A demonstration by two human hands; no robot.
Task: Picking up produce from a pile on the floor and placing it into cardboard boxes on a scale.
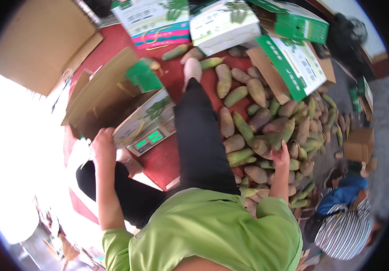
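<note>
At left, the person's left hand [103,139] rests at the near edge of an open brown cardboard carton with a printed white outer side [145,114]; whether its fingers clamp the edge I cannot tell. The carton sits on a flat scale with lit green displays [153,138]. Right of that, the right hand [281,156] is closed around a long green-and-brown root vegetable [286,132], held above a broad pile of similar roots [234,143]. At near right is a co-worker in a striped shirt [344,232].

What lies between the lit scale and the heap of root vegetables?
In the head view, the wearer's right leg, in black trousers, lies between the scale and the heap.
</note>
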